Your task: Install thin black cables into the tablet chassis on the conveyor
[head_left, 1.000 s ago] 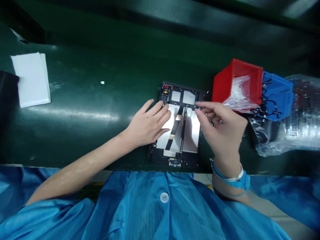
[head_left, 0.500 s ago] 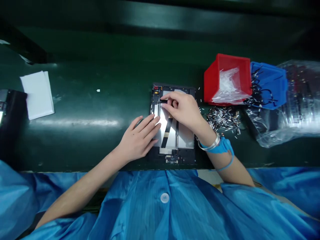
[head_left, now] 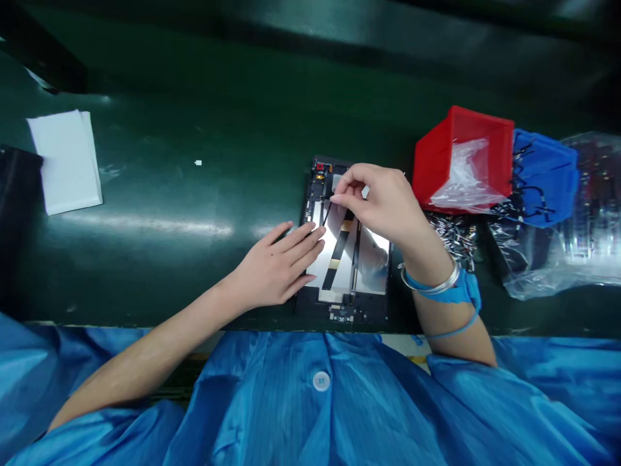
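Note:
An opened tablet (head_left: 347, 259) lies flat on the green bench, its silver plates, black flex cables and circuit boards showing. My left hand (head_left: 279, 265) rests flat on the tablet's left edge, fingers stretched out. My right hand (head_left: 383, 200) hovers over the tablet's upper left part, with thumb and forefinger pinched on a thin black cable (head_left: 326, 212) that hangs down from them. A blue strap and a metal bangle (head_left: 436, 285) sit on my right wrist.
A red bin (head_left: 460, 158) holding a clear bag stands right of the tablet, a blue bin (head_left: 546, 178) with black parts beside it. Small metal parts (head_left: 456, 234) are scattered in front. Clear plastic bags (head_left: 577, 239) lie far right. White sheets (head_left: 65, 158) lie far left.
My right hand went from the tablet's upper right to its upper left and now lifts a thin black cable. My left hand slid down to the left edge and stays flat.

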### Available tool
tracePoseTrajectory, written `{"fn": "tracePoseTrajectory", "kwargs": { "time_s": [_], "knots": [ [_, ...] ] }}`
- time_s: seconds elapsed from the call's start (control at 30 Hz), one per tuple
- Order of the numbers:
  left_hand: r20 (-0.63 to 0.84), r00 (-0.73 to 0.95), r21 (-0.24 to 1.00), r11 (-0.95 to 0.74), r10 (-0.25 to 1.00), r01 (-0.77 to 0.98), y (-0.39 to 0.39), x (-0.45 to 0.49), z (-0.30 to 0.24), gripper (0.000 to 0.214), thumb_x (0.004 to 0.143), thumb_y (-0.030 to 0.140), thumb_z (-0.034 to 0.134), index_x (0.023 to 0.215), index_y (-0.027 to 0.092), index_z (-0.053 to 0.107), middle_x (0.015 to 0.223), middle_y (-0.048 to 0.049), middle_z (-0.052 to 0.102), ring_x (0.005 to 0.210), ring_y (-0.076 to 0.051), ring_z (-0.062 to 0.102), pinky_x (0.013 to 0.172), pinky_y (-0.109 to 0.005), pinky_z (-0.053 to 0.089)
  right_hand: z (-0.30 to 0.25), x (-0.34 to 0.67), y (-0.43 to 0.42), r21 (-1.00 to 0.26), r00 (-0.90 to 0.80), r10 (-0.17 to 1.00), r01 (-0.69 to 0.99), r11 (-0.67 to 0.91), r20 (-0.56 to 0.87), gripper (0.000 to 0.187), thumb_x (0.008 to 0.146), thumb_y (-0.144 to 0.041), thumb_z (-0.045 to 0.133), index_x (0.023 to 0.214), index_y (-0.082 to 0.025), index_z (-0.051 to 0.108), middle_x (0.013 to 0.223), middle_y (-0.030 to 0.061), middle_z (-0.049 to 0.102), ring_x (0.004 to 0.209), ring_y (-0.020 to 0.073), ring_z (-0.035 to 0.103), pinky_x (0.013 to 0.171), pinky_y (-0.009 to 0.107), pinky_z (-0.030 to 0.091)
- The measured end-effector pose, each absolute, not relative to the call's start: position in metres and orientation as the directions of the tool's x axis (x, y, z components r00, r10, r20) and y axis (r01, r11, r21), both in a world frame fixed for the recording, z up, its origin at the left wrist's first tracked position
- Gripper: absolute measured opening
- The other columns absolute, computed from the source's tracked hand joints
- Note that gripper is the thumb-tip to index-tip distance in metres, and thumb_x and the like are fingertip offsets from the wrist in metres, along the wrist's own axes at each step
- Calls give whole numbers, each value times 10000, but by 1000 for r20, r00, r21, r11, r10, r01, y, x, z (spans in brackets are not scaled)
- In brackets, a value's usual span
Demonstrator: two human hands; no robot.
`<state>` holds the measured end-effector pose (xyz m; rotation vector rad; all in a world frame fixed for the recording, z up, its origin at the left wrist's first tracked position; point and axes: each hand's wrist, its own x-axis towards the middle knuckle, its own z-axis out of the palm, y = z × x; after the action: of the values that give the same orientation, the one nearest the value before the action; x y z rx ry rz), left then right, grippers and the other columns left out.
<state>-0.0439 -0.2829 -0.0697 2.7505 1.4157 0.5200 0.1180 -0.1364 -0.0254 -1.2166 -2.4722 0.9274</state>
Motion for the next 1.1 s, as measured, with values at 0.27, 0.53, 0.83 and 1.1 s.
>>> {"fn": "tracePoseTrajectory", "kwargs": {
  "time_s": [0.27, 0.53, 0.83, 1.1],
  "knots": [
    [308, 538, 168, -601, 785, 781, -279, -43, -68, 430, 992, 331, 368, 1220, 57, 609, 1314, -132, 604, 1237, -283, 533, 1036, -441, 387, -38, 108, -132, -578, -594, 793, 697, 425, -133, 61, 776, -180, 642, 720, -172, 618, 649, -17, 597, 666, 123, 553, 631, 284, 358],
    [364, 522, 173, -607, 771, 776, -266, -42, -65, 385, 991, 312, 367, 1139, 81, 637, 1202, -123, 668, 1137, -268, 581, 1009, -438, 405, -39, 107, -134, -567, -581, 803, 708, 421, -129, 41, 763, -151, 638, 732, -177, 634, 650, -23, 593, 638, 114, 525, 624, 286, 339],
    [363, 503, 230, -599, 784, 767, -269, -39, -62, 343, 954, 296, 440, 1132, 85, 644, 1191, -133, 672, 1127, -278, 592, 962, -437, 451, -38, 108, -135, -593, -575, 808, 698, 403, -128, 43, 758, -156, 652, 723, -175, 635, 621, -31, 587, 627, 111, 530, 620, 286, 339],
    [344, 542, 135, -612, 767, 779, -275, -38, -63, 328, 943, 253, 462, 1139, 78, 659, 1237, -158, 648, 1160, -289, 592, 977, -460, 460, -45, 111, -135, -555, -592, 805, 680, 479, -30, 54, 822, -210, 614, 799, -184, 655, 668, -20, 607, 666, 127, 559, 630, 280, 375]
  ]
}}
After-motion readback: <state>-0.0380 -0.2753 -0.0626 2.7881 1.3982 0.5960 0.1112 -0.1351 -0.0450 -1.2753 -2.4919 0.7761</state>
